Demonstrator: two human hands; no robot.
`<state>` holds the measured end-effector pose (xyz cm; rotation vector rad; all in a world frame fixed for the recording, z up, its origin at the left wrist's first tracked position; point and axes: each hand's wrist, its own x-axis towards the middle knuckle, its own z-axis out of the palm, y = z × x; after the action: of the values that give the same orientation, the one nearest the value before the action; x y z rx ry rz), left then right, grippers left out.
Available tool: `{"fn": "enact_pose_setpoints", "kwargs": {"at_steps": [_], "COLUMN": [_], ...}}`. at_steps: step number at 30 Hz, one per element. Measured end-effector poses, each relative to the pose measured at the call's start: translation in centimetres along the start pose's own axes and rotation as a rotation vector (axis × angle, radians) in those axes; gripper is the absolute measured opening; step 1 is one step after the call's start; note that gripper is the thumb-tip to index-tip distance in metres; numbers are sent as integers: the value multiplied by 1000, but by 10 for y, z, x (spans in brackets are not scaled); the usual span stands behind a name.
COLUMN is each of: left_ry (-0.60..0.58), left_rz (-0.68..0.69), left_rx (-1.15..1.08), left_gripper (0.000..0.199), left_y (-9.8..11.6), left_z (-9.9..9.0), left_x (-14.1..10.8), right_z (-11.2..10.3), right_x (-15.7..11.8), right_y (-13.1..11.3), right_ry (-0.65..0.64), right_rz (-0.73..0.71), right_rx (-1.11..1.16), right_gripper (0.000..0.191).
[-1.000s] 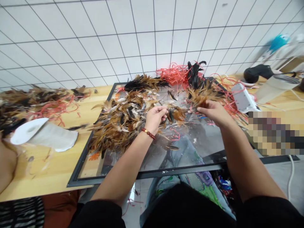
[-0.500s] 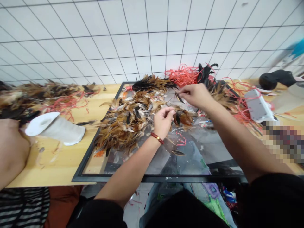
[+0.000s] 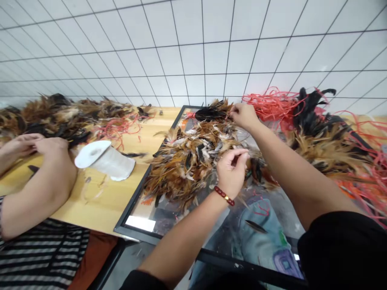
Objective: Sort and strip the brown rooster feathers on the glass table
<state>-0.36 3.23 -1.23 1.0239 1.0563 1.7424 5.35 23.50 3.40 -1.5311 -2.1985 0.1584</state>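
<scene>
My left hand (image 3: 232,171), with a red bead bracelet (image 3: 224,195) at the wrist, is closed in a pinch just right of a pile of brown and white feathers (image 3: 193,157). What it holds, if anything, is too small to make out. Farther back, my right hand (image 3: 244,117) pinches at the right end of a bundle of black feathers (image 3: 210,113); its fingertips blend into the bundle, so their hold is hidden. Both hands are over a glass panel with a black frame (image 3: 133,219). A single dark feather (image 3: 255,226) lies on the glass near me.
Red plastic ribbon (image 3: 272,105) is heaped at the back right, beside black and tan feathers (image 3: 326,151). On the left, a white spool (image 3: 111,163) lies on the wooden table (image 3: 105,207). A co-worker's hands (image 3: 39,145) are by more feathers (image 3: 66,117). A tiled wall stands behind.
The view has turned left, bringing the co-worker's hands into sight. My right hand, which pinched a dark feather, has moved back to the black feather bundle. My left hand stays pinched.
</scene>
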Motion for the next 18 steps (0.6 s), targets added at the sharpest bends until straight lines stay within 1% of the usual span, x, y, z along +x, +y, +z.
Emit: {"fn": "enact_pose_setpoints", "kwargs": {"at_steps": [1,3,6,7,8,9,10,11,13,15,17,18], "left_ry": [-3,-2,-9,-13,-16,-17,-16,-13,-10,-14,-17,-16], "left_rz": [13,36,37,38,41,47,53,58,58,48,28,9], "left_rx": [12,24,27,31,38,47,54,58,54,37,11,-3], "left_gripper": [14,13,13,13,13,14,14,14,13,13,13,13], "left_y": [0,0,-1,-2,-3,-4,-5,-5,-7,-7,-8,-8], "left_z": [0,-1,-2,-3,-3,-4,-4,-4,-4,-4,-3,-3], "left_x": [-1,-1,-1,0,0,1,1,1,2,3,4,5], "right_z": [0,5,17,20,21,20,16,11,-8,-33,-62,-76], "right_x": [4,10,13,13,12,12,11,11,6,-6,-29,-45], "right_y": [-3,-14,-32,-36,-38,-38,-36,-33,-22,-10,2,6], "right_ry": [26,-4,-171,-231,-264,-261,-221,-158,-48,-23,-17,-8], "right_rz": [-6,-48,-107,-113,-111,-103,-88,-72,-41,-53,-93,-91], "right_rx": [46,74,-60,-121,-171,-201,-210,-201,-176,-174,-184,-178], "right_gripper": [32,34,31,31,30,31,32,35,35,30,26,26]}}
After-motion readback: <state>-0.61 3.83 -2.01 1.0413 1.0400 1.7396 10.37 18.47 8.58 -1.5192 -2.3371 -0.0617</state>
